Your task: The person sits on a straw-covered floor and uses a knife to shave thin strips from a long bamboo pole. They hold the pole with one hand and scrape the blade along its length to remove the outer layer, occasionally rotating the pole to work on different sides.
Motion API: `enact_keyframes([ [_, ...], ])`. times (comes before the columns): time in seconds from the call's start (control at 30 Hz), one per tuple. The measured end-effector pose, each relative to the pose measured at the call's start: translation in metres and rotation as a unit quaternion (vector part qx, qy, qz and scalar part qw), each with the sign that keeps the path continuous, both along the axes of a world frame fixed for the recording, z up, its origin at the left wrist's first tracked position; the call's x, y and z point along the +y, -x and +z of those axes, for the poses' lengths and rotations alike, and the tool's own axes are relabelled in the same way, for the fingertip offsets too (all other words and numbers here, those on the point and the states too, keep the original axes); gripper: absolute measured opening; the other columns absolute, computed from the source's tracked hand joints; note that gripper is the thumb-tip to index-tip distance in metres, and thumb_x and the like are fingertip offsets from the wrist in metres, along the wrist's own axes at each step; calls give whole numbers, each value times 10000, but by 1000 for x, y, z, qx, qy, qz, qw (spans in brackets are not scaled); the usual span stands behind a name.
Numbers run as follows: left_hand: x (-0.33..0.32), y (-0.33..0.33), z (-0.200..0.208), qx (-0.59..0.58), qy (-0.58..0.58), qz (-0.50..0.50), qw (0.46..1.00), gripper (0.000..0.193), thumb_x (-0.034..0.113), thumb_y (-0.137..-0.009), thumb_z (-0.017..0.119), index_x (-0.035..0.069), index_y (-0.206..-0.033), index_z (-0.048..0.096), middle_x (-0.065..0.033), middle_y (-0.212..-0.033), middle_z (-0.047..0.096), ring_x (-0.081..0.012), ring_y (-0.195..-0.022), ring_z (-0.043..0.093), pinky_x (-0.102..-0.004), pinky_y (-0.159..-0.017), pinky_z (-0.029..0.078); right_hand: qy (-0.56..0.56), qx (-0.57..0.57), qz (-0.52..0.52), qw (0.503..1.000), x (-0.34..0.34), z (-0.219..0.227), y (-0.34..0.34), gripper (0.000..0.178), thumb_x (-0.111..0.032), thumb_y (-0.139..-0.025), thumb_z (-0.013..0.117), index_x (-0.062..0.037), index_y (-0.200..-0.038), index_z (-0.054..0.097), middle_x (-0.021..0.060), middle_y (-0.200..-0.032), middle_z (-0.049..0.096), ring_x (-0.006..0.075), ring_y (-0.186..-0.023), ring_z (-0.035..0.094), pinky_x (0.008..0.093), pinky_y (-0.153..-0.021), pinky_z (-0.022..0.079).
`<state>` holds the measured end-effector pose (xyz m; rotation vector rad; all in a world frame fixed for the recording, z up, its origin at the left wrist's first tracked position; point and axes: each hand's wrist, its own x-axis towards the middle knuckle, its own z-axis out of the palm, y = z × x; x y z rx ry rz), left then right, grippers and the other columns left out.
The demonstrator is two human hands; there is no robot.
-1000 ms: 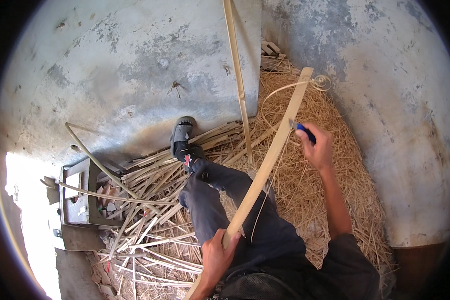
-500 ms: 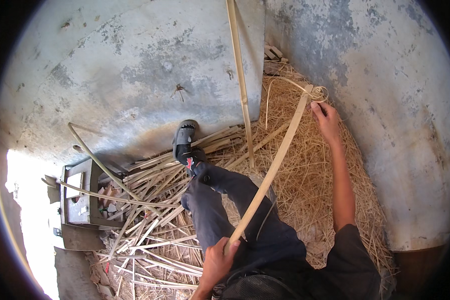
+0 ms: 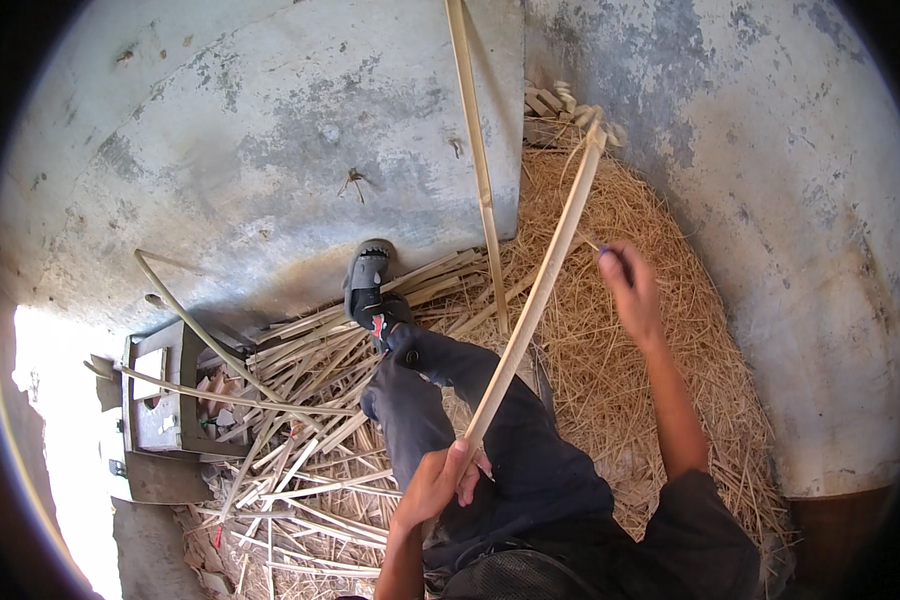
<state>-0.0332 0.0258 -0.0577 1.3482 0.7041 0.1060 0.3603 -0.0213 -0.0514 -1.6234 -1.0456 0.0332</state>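
My left hand [image 3: 436,487] grips the lower end of a long, flat, pale bamboo strip [image 3: 535,318], which slants up and away to the right over my legs. Its far end reaches the top of the straw-like heap, and curled shavings blur there. My right hand [image 3: 632,290] is closed around a small purple-handled tool [image 3: 612,259], whose thin tip points left toward the strip. That tip appears a little apart from the strip; most of the tool is hidden by my fingers.
A heap of fine shavings [image 3: 650,400] covers the floor at right. Many split strips [image 3: 315,370] lie at left beside a grey wooden box [image 3: 160,400]. One tall strip [image 3: 478,150] leans on the worn wall [image 3: 270,130]. My shoe [image 3: 370,265] is near that wall.
My right hand has drawn back from the strip's far end toward me. The strip has swung slightly left and farther out, and the tight shaving curl has left my right hand.
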Motion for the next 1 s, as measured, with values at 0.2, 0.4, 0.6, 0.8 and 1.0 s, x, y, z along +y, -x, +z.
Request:
enact_keyframes([
  [0.2,8,-23,3,-41,35,37,998,683,456,-1160,281,-82,-943,642,-46,-621,526,-126,-516,549,-274,-520,470,68,-113,94,987,-28,7,92,340,-351,-967,739,-31,-1075,707,123,-874,720,264,-736,716,381,-633,553],
  [0.4,5,-35,8,-56,25,50,997,643,423,-1164,303,-85,-955,636,-10,-622,484,-101,-501,519,-267,-501,449,74,-188,124,972,-30,17,134,285,-344,-944,757,-81,-1042,705,84,-871,708,274,-671,703,371,-554,535],
  [0.6,1,-43,16,-47,-33,57,997,602,392,-1168,291,-62,-977,638,18,-621,442,-89,-475,498,-257,-470,425,72,-193,134,969,-28,17,148,267,-352,-954,742,-99,-1028,705,78,-826,674,270,-634,682,381,-520,511],
  [0.8,-1,-47,19,-28,-88,68,993,582,390,-1168,302,-43,-963,632,17,-616,431,-86,-463,493,-256,-451,412,66,-199,134,969,-25,14,151,265,-349,-953,745,-98,-1024,702,76,-805,665,267,-605,668,382,-505,501],
  [1.0,-4,-49,22,-4,-102,95,990,542,348,-1160,358,-41,-902,634,-28,-592,489,-119,-454,535,-298,-459,445,76,-216,127,965,-24,10,145,264,-353,-951,747,-103,-1025,704,75,-806,668,265,-594,667,378,-497,501],
])
